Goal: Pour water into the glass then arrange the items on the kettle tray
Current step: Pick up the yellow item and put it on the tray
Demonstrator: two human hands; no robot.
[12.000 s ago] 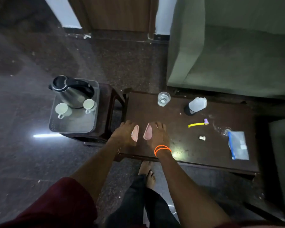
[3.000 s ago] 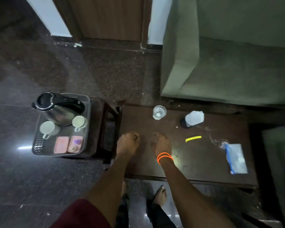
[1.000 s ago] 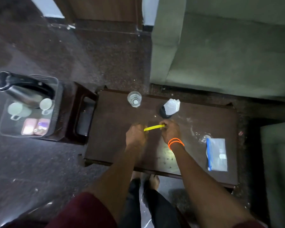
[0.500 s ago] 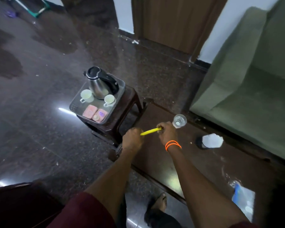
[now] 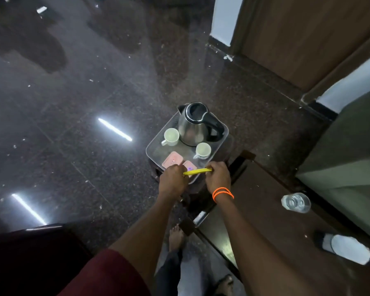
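both my hands have carried one yellow stick point(image 5: 197, 171) over the tray point(image 5: 222, 139), left hand point(image 5: 173, 182) and right hand point(image 5: 218, 177) pinching its ends; two cups, two pink sachets, one kettle point(image 5: 193, 124); no writing legible.

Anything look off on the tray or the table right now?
One thing: a bottle lies on its side on the table, away from the tray. The kettle and both cups stand upright. Both hands hold a yellow stick over the tray.
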